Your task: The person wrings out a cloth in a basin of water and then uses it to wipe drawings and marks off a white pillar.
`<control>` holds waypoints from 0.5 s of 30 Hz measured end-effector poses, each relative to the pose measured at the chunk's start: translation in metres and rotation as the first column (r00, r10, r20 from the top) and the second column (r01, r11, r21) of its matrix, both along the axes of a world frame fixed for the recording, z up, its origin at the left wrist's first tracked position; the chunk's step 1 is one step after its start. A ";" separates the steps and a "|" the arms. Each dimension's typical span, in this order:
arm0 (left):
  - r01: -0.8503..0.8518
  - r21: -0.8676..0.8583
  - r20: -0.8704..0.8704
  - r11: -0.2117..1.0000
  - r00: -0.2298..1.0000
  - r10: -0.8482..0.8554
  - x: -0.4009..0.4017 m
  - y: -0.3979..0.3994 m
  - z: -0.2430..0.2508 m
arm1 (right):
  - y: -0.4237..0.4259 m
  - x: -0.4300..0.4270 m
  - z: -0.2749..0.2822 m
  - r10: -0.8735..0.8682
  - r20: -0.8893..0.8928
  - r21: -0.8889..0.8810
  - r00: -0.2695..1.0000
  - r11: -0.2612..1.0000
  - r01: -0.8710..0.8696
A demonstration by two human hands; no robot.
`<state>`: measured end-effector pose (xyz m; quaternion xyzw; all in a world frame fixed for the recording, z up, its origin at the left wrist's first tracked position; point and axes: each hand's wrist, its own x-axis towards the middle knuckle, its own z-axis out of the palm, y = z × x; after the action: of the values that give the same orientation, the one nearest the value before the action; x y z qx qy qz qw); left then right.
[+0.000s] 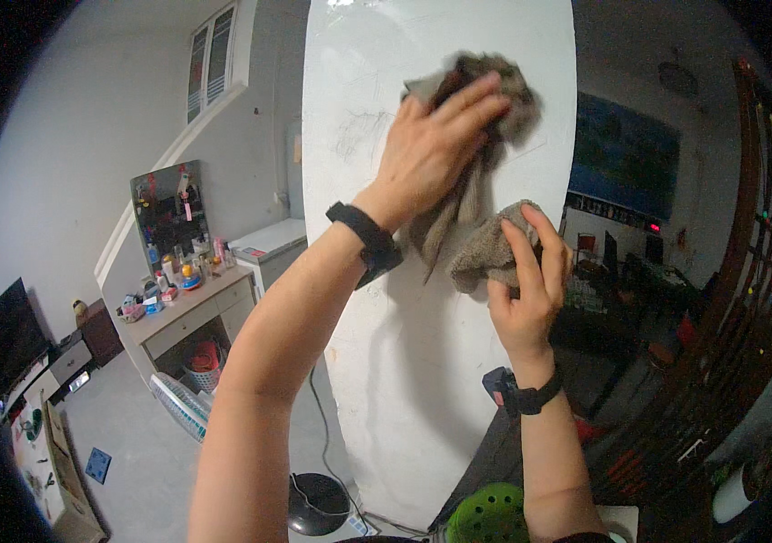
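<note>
My left hand [430, 149] presses a dark grey-brown cloth [518, 102] flat against a white wall end [352, 285]; the cloth is blurred, and a twisted tail of it hangs below the palm. Lower and to the right, my right hand [532, 285] grips a bunched brown terry cloth [484, 254] against the same white surface, close to its right edge. Whether the two cloths are separate pieces I cannot tell. Thin scribbled dark marks [362, 132] show on the white surface left of my left hand. Black bands circle both wrists.
At left stand a dressing table [185, 319] with bottles and a mirror [172, 217], a white fan [182, 407] and a television [12, 339]. Below are a black round base [318, 502] with a cord and a green perforated stool top [487, 516]. A dark wooden lattice [732, 305] rises at right.
</note>
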<state>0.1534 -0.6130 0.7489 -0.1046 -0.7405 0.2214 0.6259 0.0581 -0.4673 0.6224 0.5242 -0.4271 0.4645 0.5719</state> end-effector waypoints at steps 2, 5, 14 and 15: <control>0.031 0.016 -0.053 0.999 0.998 -0.030 -0.001 0.006 0.002 | 0.000 0.001 0.000 0.020 0.009 0.011 1.000 1.000 -0.020; 0.006 -0.152 0.074 0.988 0.997 0.005 -0.007 0.005 -0.018 | 0.001 -0.002 -0.001 0.002 -0.012 0.013 1.000 1.000 -0.002; -0.058 -0.045 0.106 0.997 0.992 0.063 -0.001 0.028 -0.016 | 0.003 -0.006 0.000 0.016 -0.010 -0.001 1.000 1.000 -0.016; -0.044 -0.050 0.030 0.998 0.998 0.046 -0.005 0.027 -0.010 | 0.005 -0.006 0.000 0.013 0.011 0.009 1.000 1.000 -0.013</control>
<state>0.1483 -0.5857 0.7393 -0.1068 -0.7468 0.2519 0.6062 0.0525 -0.4623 0.6221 0.5268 -0.4290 0.4692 0.5642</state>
